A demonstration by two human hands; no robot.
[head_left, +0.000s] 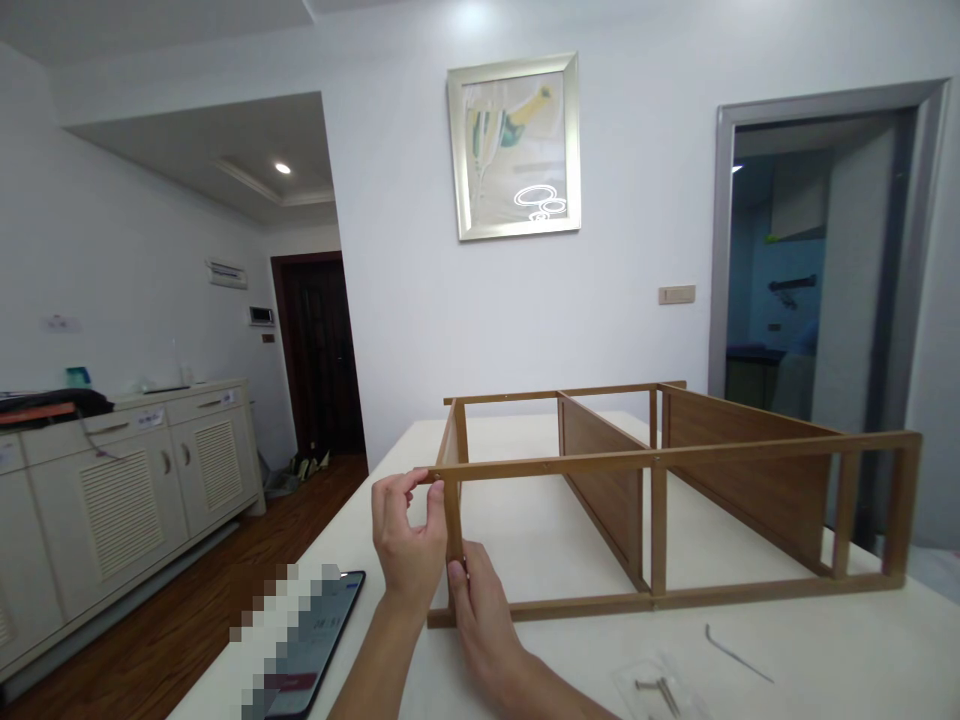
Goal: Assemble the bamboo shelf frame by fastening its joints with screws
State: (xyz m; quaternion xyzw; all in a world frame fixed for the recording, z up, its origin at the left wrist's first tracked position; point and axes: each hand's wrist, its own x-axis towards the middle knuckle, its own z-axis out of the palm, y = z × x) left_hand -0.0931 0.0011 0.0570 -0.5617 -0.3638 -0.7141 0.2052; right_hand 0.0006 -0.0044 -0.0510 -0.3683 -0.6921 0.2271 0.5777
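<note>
wooden frame [658,525] stands on the white table [847,660], middle to right of the scene, near left corner between two hands: left hand [407,530] partly curled, thumb and fingertips about the end of the near top rail [517,467]; right hand [484,610] half closed around the lower part of the left upright [452,520], fingertip contact partly hidden. uneven pressure from the hands could rack that corner, the slim rails offering little bracing. hex key [739,661] and screws [666,695], near right, could scatter if the right forearm swings across.
</note>
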